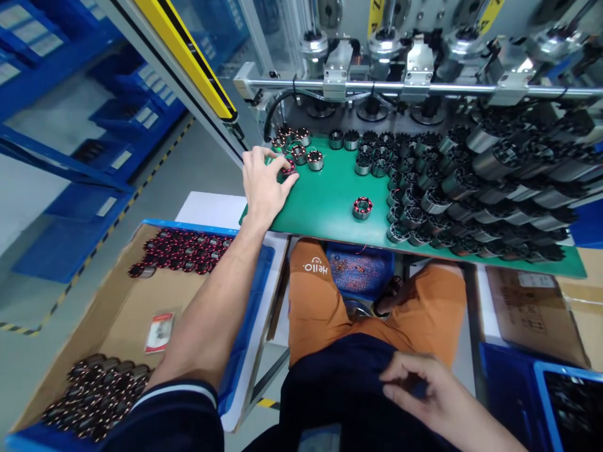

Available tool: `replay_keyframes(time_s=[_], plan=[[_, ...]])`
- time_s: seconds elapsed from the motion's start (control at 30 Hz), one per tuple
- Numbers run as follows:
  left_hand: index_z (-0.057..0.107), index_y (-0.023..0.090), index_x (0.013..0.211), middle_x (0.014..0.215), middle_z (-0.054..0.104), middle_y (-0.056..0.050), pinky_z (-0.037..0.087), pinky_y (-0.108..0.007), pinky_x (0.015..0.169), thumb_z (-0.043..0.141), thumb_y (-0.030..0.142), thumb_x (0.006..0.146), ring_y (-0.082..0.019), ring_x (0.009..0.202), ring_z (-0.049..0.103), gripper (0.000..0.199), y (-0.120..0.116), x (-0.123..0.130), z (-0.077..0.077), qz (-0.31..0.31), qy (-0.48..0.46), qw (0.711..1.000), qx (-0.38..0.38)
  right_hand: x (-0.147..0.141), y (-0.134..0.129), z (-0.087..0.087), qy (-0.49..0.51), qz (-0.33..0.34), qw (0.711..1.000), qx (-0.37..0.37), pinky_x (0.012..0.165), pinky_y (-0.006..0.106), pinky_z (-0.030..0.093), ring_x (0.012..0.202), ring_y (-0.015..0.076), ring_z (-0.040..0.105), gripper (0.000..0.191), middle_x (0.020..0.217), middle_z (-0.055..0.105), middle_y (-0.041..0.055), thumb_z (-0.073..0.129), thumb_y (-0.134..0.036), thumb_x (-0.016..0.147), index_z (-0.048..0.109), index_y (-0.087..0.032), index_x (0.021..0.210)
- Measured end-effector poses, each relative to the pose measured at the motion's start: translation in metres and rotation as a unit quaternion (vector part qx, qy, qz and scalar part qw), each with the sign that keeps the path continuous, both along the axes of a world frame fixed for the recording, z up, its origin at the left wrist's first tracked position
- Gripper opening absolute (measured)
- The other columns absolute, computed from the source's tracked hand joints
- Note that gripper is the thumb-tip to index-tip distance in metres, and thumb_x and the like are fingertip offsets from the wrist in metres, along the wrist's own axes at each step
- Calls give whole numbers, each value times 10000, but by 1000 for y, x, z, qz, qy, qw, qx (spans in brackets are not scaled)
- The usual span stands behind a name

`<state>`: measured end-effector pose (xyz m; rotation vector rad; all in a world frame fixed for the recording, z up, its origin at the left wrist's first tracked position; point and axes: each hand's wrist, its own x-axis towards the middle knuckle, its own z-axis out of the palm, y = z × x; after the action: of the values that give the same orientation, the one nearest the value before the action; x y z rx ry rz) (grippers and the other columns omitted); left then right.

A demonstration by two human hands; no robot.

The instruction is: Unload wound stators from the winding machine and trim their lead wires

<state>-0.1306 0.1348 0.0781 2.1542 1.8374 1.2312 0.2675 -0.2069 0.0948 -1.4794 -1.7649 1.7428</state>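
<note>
My left hand point(264, 182) reaches to the left end of the green work board point(325, 194). Its thumb and fingers close on a small motor stator point(289, 167) with red windings, partly hidden by the fingers. Just beyond it stand several copper-wound stators point(299, 154) with loose wire ends. A single red-wound stator point(362, 208) sits apart near the board's front edge. Over my lap hovers my right hand point(424, 386), fingers loosely curled, thumb and index apart, nothing visible between them.
Bare stator cores point(438, 201) stand stacked on the board's right side. Behind runs a winding machine's metal rail point(447, 90). At lower left, a cardboard-lined blue tray point(127, 301) holds wound stators. Below the board sits a blue bin point(362, 276) with wire scraps.
</note>
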Motion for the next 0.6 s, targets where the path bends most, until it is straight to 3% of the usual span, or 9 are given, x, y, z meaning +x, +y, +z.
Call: replay_keyframes(time_s=[0.07, 0.13, 0.17, 0.23, 0.33, 0.4, 0.47, 0.53, 0.6], plan=[[757, 225, 1042, 1356, 760, -115, 492, -706, 1349, 907, 609, 1062, -394, 1460, 647, 413, -29, 17, 9, -21, -45, 998, 30, 3, 8, 8, 17, -27, 999, 37, 662, 225, 558, 749, 149, 772, 292, 833, 817, 26, 825, -494, 1105, 882, -241, 970], [734, 240, 1097, 1249, 807, -78, 631, -605, 1234, 875, 438, 1102, -316, 1277, 783, 243, -79, 50, 21, -70, -91, 992, 47, 5, 21, 20, 54, -98, 991, 77, 630, 202, 569, 667, 124, 744, 267, 762, 777, 3, 864, -448, 1112, 856, -237, 948], [717, 251, 1206, 1272, 825, -57, 700, -535, 1142, 922, 398, 1075, -281, 1225, 831, 285, -109, 70, 29, -114, -135, 983, 43, 5, 29, 28, 83, -150, 981, 93, 612, 190, 577, 630, 111, 725, 235, 744, 760, -12, 883, -434, 1114, 849, -243, 982], [654, 282, 1419, 1355, 854, -38, 763, -455, 1065, 1040, 316, 980, -256, 1220, 887, 586, -167, 107, 44, -219, -195, 956, 9, 5, 45, 42, 161, -250, 949, 107, 641, 196, 649, 671, 115, 763, 194, 853, 801, -18, 901, -446, 1123, 844, -280, 1206], [693, 307, 1495, 1394, 859, -51, 793, -408, 1057, 1048, 300, 999, -261, 1243, 906, 610, -223, 144, 58, -303, -210, 929, -39, 0, 70, 57, 248, -265, 929, 75, 757, 274, 753, 972, 196, 876, 565, 1201, 883, 49, 958, -581, 1067, 750, -320, 1522], [743, 333, 1497, 1404, 870, -54, 802, -422, 1052, 1058, 380, 1011, -284, 1230, 915, 581, -237, 154, 57, -326, -233, 912, -81, -4, 82, 62, 241, -235, 941, 40, 794, 266, 754, 1001, 198, 881, 642, 1190, 888, 40, 1023, -523, 1016, 730, -312, 1548], [760, 371, 1530, 1436, 877, -36, 802, -438, 1078, 1088, 430, 982, -294, 1253, 913, 642, -239, 156, 50, -328, -247, 907, -93, -6, 88, 65, 227, -216, 949, 23, 820, 256, 751, 960, 183, 881, 583, 1110, 893, 18, 1045, -429, 1001, 759, -290, 1490], [776, 406, 1544, 1462, 879, 3, 797, -410, 1093, 1108, 450, 953, -268, 1269, 909, 678, -239, 152, 45, -313, -222, 922, -56, -4, 90, 65, 233, -217, 948, 21, 845, 267, 759, 925, 175, 884, 501, 1085, 902, 11, 1035, -391, 1009, 789, -272, 1429], [847, 444, 1439, 1391, 898, 74, 784, -344, 1086, 1091, 469, 970, -207, 1191, 918, 530, -238, 145, 46, -285, -215, 933, -46, -1, 90, 63, 245, -235, 940, 25, 843, 268, 759, 868, 160, 875, 439, 1070, 908, 5, 1024, -380, 1022, 812, -267, 1389]])
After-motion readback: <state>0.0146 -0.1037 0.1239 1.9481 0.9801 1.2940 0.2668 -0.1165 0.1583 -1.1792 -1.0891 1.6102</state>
